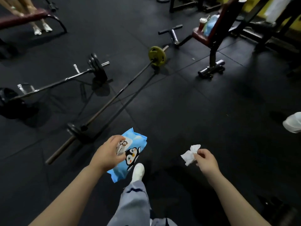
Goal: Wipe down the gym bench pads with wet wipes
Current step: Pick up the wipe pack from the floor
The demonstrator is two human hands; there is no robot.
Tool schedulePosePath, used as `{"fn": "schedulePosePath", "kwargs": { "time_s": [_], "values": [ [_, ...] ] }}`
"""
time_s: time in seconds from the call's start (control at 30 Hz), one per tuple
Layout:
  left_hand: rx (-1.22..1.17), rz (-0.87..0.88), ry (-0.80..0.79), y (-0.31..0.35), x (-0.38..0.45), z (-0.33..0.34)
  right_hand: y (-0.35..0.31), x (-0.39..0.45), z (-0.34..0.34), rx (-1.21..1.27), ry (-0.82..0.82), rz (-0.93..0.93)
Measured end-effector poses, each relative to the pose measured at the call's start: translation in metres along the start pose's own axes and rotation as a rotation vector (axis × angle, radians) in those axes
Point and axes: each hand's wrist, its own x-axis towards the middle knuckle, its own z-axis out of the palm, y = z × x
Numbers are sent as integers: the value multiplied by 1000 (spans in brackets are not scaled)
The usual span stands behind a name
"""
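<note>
Head view: left hand (108,154), lower centre, grips the blue wipe pack (130,154) from above, fingers curled over its top face, apparently keeping the supply to hand between benches; right hand (206,161), lower right, pinches a crumpled white wipe (189,154) between thumb and fingertips, held clear of the body, judged ready for wiping; red-padded incline bench (211,28), upper right, bears bottles on its seat; second padded bench (22,18), upper left; neither pad touched; barbells (114,97) lie on the floor between.

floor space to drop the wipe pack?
Bare mat between the yellow-plate barbell, the red bench and the white bag. Crowded to the left: two barbells, the nearer crossing just ahead of the pack.
</note>
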Motion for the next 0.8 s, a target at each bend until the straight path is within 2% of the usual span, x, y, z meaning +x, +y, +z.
{"fn": "schedulePosePath", "kwargs": {
  "time_s": [0.2, 0.4, 0.6, 0.8],
  "values": [
    [51, 222, -134, 43, 166, -5, -39, 79, -28, 147, 201, 161],
    [166, 385, -280, 121, 305, 11, -65, 132, -81, 280, 389, 221],
    [195, 505, -366, 224, 415, 55, -58, 187, -153, 363, 567, 314],
    [207, 610, -347, 359, 510, 119, -42, 266, -259, 499, 648, 348]
  ]
}}
